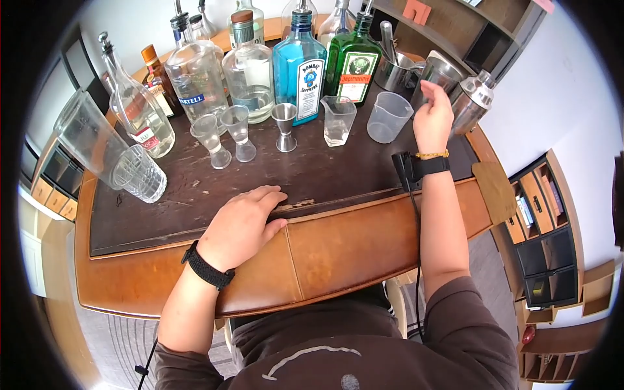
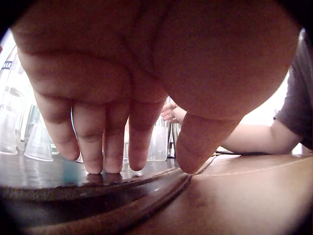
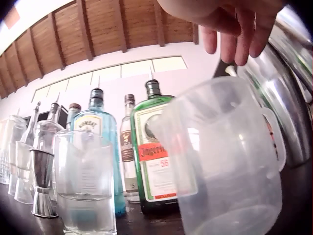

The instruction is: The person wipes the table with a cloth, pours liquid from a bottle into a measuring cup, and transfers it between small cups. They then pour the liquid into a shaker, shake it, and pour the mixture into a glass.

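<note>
My left hand rests at the table's front edge, fingertips down on the dark top and thumb on the leather border. Raised at the right side, my right hand has loosely bent fingers with nothing between them. Beside it stand a steel shaker tin and a capped cocktail shaker. A clear plastic measuring jug with a handle is just left of the hand; in the right wrist view the fingers hang above this jug. Left of the jug, a small spouted glass contains some clear liquid.
A steel jigger and two small plastic measuring cups stand mid-table. Behind them are a blue gin bottle, a green Jägermeister bottle and several clear bottles. A tall mixing glass and a cut-glass tumbler stand left.
</note>
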Action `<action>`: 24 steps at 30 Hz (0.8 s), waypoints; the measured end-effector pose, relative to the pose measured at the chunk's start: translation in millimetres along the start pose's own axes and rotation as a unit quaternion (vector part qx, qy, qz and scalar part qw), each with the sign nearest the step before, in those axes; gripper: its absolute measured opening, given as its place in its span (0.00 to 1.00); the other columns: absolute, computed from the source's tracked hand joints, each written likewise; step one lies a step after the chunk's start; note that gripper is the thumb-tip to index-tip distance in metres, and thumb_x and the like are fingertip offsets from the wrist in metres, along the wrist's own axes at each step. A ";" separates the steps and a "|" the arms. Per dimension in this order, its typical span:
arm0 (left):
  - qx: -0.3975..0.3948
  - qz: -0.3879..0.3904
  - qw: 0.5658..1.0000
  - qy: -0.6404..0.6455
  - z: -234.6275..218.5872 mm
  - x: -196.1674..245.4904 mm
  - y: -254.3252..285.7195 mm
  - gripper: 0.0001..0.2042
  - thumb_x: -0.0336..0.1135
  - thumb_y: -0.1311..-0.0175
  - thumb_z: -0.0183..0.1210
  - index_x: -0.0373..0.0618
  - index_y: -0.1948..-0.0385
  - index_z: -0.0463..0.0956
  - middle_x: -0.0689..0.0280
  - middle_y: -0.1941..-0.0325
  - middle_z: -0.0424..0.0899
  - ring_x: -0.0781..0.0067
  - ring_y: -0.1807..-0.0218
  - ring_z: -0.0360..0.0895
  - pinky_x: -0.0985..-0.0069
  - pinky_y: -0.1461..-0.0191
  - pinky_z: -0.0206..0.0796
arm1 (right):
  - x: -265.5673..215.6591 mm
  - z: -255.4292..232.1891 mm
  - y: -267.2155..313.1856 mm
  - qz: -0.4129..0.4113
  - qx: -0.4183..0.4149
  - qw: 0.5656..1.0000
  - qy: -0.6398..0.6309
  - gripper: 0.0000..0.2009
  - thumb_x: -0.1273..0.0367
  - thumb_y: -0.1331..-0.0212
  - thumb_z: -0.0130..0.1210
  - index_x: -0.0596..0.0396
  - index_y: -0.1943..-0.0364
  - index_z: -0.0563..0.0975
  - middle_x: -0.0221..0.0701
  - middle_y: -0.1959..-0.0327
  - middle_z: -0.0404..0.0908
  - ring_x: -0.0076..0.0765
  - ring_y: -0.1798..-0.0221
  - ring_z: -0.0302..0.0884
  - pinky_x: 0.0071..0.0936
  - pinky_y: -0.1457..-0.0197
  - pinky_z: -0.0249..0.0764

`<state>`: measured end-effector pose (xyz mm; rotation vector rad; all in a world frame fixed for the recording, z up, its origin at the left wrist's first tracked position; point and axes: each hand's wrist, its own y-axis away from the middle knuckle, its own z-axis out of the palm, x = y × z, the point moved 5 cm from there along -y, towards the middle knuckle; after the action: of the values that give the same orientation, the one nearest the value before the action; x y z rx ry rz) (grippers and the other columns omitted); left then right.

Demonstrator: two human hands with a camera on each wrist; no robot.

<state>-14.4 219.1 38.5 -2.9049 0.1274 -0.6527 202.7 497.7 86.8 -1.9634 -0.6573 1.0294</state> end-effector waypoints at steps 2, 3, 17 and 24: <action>-0.002 -0.002 1.000 -0.002 1.1 -0.8 0.9 0.19 0.36 0.40 0.61 0.38 0.49 0.74 0.52 0.42 0.76 0.50 0.41 0.74 0.62 0.37 0.67 | -24.2 -0.7 0.9 -0.059 0.024 0.996 -0.057 0.14 0.83 0.43 0.46 0.58 0.56 0.78 0.38 0.61 0.83 0.35 0.57 0.82 0.29 0.52 0.76; 0.005 0.001 1.000 -0.001 1.3 -1.2 0.9 0.19 0.36 0.40 0.61 0.39 0.49 0.74 0.52 0.42 0.76 0.49 0.42 0.74 0.62 0.38 0.67 | -35.2 2.0 2.7 -0.066 0.017 0.993 -0.100 0.12 0.81 0.38 0.47 0.57 0.55 0.78 0.34 0.62 0.84 0.28 0.58 0.82 0.24 0.53 0.76; 0.020 0.005 1.000 0.002 0.2 -1.8 1.0 0.19 0.34 0.41 0.62 0.39 0.49 0.74 0.53 0.43 0.77 0.49 0.44 0.75 0.62 0.41 0.69 | -63.7 70.1 58.6 0.046 -0.311 0.948 -0.040 0.35 0.47 0.50 0.66 0.64 0.48 0.73 0.45 0.65 0.82 0.48 0.63 0.82 0.39 0.60 0.77; 0.019 0.007 1.000 0.001 -0.8 -1.1 1.8 0.19 0.35 0.41 0.61 0.39 0.49 0.74 0.52 0.43 0.77 0.49 0.44 0.75 0.62 0.41 0.69 | -64.1 74.0 59.3 0.100 -0.343 0.932 -0.059 0.33 0.52 0.54 0.70 0.62 0.51 0.72 0.42 0.61 0.82 0.40 0.62 0.82 0.33 0.57 0.76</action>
<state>-15.8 217.3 38.5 -2.8654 0.1349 -0.6476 110.7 449.3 38.8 -2.6296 -0.9980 1.1453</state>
